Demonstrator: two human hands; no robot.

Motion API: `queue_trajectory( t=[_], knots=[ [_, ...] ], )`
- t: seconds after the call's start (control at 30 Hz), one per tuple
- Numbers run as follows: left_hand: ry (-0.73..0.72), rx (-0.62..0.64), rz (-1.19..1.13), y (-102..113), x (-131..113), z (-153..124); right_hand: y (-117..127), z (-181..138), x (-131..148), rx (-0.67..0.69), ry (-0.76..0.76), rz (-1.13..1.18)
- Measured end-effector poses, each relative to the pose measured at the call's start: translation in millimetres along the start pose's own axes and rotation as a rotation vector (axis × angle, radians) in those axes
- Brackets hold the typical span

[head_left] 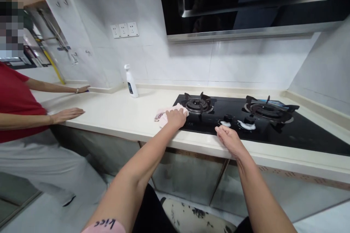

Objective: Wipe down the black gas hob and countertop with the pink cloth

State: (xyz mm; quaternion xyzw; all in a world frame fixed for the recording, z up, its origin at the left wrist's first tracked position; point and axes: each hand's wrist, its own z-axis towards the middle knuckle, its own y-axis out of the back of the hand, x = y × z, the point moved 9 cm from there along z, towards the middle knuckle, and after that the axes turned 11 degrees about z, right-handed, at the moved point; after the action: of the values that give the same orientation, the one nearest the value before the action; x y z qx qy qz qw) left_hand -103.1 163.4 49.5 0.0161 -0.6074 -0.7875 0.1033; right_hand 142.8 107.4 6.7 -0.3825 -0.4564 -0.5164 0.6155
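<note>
Head view shows the left hand (176,118) clenched on a soft, light pink cloth (163,118), bunched at the edge of a black glass gas hob (273,134) and easily gathered from above, while the empty, loosely curled right hand (231,140) hovers near white foam (246,125).

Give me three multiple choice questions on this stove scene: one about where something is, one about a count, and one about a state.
1. Where is the pink cloth?
A) In a sink
B) On the countertop, at the left edge of the black glass hob
C) On the floor

2. How many burners does the hob have?
A) One
B) Three
C) Two

3. What is the right hand holding?
A) Nothing
B) A sponge
C) The cloth

1 B: it lies under the left hand at the hob's edge.
2 C: only a left burner and a right burner show.
3 A: its fingers are empty, near white foam by the knobs.
</note>
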Motion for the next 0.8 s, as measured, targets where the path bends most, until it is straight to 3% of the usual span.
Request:
queue_trajectory(
  t=[0.23, 0.37, 0.47, 0.57, 0.8],
  knots=[
    [-0.212, -0.052, -0.040, 15, -88, -47, 3, 2, -10, -0.006, -0.016, 0.032],
    [-0.375, -0.097, -0.124, 24, -106, -84, 6, 1, -14, -0.009, -0.022, 0.056],
    [-0.462, -0.133, -0.150, 29, -87, -102, 7, -1, -13, -0.009, -0.019, 0.030],
    [-0.456, -0.138, -0.133, 30, -57, -101, 7, -2, -10, -0.014, -0.013, 0.002],
    [-0.090, -0.035, -0.062, 16, 23, -40, 6, -3, -9, -0.020, -0.028, 0.010]
  ],
)
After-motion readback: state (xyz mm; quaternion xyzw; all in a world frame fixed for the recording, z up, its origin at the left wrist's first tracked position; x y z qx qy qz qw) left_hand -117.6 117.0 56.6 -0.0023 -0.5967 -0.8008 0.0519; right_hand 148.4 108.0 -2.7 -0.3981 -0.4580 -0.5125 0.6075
